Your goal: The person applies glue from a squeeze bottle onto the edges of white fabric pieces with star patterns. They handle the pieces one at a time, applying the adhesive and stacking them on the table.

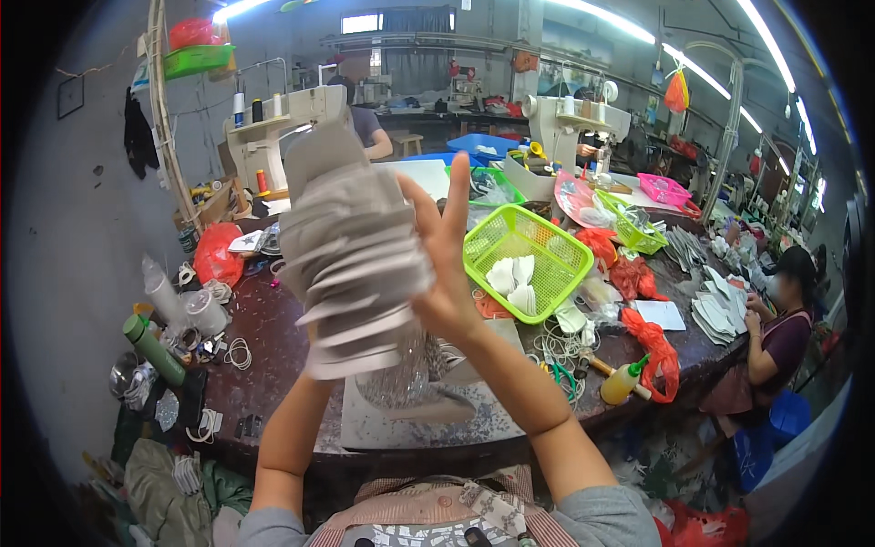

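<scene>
A thick, fanned stack of flat grey cut pieces (351, 246) is up in the air over the table, blurred by motion. My right hand (447, 255) presses against its right side, one finger pointing up clear of the pieces. From below, my left forearm (293, 428) runs up behind the stack; that hand's fingers are hidden, and it appears to support the pieces from the left and below. Beneath lies a speckled pale board (365, 424) at the table's near edge. A clear, shiny plastic item (401, 378) shows partly on it, half covered by the stack.
A green basket (476, 264) with white pieces stands right of my hand. Nearby are a yellow bottle (620, 385), red bags (652, 351) and cords. A green flask (155, 351) stands left. Sewing machines (273, 137) line the back. A person (779, 319) handles pieces at right.
</scene>
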### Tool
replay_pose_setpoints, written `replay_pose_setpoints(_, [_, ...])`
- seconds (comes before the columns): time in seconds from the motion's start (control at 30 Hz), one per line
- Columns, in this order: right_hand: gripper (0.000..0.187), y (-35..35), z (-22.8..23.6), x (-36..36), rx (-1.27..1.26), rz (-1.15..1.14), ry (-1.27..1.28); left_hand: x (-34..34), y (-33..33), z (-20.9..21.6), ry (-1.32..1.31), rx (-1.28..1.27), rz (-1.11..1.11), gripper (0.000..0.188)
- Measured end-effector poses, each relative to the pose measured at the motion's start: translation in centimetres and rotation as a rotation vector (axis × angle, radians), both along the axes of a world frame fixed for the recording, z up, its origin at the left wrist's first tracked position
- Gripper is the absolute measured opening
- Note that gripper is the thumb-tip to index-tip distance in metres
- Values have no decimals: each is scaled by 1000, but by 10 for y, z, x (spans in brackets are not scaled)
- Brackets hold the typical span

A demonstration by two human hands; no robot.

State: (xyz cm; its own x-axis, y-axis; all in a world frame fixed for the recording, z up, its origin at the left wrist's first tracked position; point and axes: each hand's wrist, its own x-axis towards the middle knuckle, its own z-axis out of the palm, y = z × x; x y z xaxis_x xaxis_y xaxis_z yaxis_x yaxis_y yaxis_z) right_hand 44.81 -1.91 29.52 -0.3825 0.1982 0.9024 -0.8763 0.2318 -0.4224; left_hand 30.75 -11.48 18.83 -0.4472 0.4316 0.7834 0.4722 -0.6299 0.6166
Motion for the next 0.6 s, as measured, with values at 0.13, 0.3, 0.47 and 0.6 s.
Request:
replay_pose_setpoints(0.13, [116, 79, -39, 0, 87, 147, -555, -24, 9, 42, -375, -32, -162, 45])
replay_pose_setpoints(0.3, [119, 43, -97, 52, -4, 252, -676, -21, 4, 103, -714, -297, -355, 25])
replay_pose_setpoints(0.47, [93, 43, -121, 49, -315, 503, -873, -51, 32, 52, -866, -315, -577, 23])
replay_pose_setpoints(0.6, [64, 52, -162, 34, -657, 709, -1194, -111, 69, -1, -1011, -433, -556, 24])
